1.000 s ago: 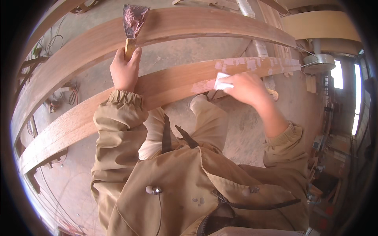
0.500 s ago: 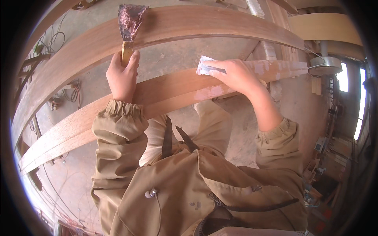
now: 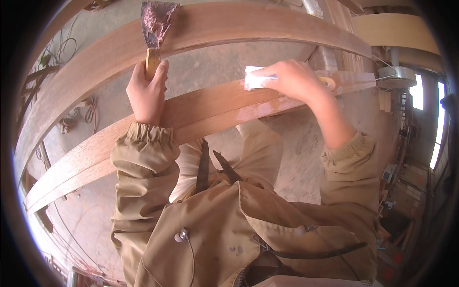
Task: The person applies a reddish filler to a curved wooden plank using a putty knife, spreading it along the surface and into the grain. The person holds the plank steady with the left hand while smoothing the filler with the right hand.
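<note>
My left hand (image 3: 147,98) is closed round the wooden handle of a putty knife (image 3: 152,62), held upright over the gap between two wooden beams. A lump of pink filler (image 3: 158,20) sits on its broad blade. In my right hand (image 3: 295,81) is a second scraper (image 3: 255,78), its pale blade laid at the far edge of the nearer curved beam (image 3: 205,106). A yellow handle end shows behind that hand. Pink filler patches (image 3: 255,111) mark the beam's near side, and more smears lie toward its right end.
A second curved beam (image 3: 229,24) runs across behind the nearer one. A round metal piece (image 3: 397,76) stands at the right ends of the beams. Cables (image 3: 90,112) lie on the concrete floor at left. Clutter lines the wall at right.
My right hand has shifted right along the beam with its scraper, whose blade now catches more light. The left hand and its putty knife stay almost in place.
</note>
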Motion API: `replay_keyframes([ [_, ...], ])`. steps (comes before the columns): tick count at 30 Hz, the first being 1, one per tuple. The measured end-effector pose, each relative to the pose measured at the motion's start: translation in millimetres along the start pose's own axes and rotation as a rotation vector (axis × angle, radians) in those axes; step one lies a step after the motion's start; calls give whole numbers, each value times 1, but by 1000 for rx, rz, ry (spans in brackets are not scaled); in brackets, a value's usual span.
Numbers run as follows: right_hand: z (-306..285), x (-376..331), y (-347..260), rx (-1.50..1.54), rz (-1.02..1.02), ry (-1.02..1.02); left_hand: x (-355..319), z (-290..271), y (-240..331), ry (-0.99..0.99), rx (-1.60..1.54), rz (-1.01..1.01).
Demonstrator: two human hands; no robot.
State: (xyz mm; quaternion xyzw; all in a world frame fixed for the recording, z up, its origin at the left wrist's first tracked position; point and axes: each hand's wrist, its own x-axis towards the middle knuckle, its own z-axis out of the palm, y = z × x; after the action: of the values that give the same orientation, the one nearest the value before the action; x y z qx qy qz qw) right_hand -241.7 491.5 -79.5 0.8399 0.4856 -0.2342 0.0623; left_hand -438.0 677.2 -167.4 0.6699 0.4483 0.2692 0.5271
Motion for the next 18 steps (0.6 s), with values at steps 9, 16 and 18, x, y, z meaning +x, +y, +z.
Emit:
replay_keyframes([
  [9,-10,-3,-23,-187,-30,-17,-1,0,0,-8,14,-10],
  [16,-19,8,-31,-74,-71,-38,3,0,-8,8,59,4],
  [18,-6,15,-39,-66,-77,-5,1,1,-6,0,40,8],
])
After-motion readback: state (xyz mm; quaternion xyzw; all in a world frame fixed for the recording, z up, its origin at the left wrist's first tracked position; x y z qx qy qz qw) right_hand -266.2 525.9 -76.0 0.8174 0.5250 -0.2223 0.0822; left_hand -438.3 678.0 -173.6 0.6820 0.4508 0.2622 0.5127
